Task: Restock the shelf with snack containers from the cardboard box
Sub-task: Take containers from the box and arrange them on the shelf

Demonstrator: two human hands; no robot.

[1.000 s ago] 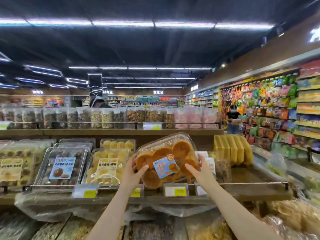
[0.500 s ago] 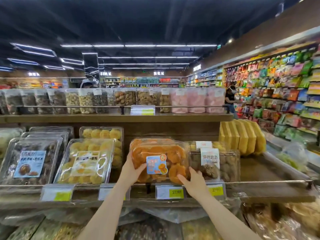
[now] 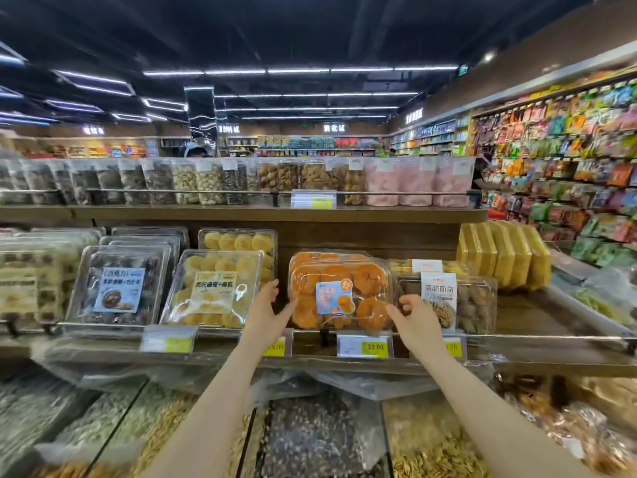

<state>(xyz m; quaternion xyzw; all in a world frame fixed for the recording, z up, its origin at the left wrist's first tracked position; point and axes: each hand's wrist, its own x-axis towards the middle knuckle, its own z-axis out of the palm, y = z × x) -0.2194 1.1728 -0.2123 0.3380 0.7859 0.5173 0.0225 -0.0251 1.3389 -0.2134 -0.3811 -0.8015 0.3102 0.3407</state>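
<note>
A clear snack container of orange pastries (image 3: pixel 339 291) with a blue label leans on the middle shelf (image 3: pixel 537 317) behind the front rail, on top of another like it. My left hand (image 3: pixel 267 313) is at its left edge, fingers spread and thumb just touching the plastic. At its lower right corner is my right hand (image 3: pixel 415 317), fingers loosely curled and thumb against the container. Neither hand wraps around it. The cardboard box is out of view.
Left of it stand a container of yellow pastries (image 3: pixel 215 288) and a dark-snack container (image 3: pixel 119 288). A brown-snack container (image 3: pixel 458 301) is on the right, yellow packs (image 3: pixel 503 253) beyond. Price tags (image 3: pixel 363 346) line the rail. Jars (image 3: pixel 206 182) fill the upper shelf; bulk bins (image 3: pixel 310 436) lie below.
The orange container went from tilted up in both hands down onto the shelf behind the rail. My hands have loosened and slid to its two sides.
</note>
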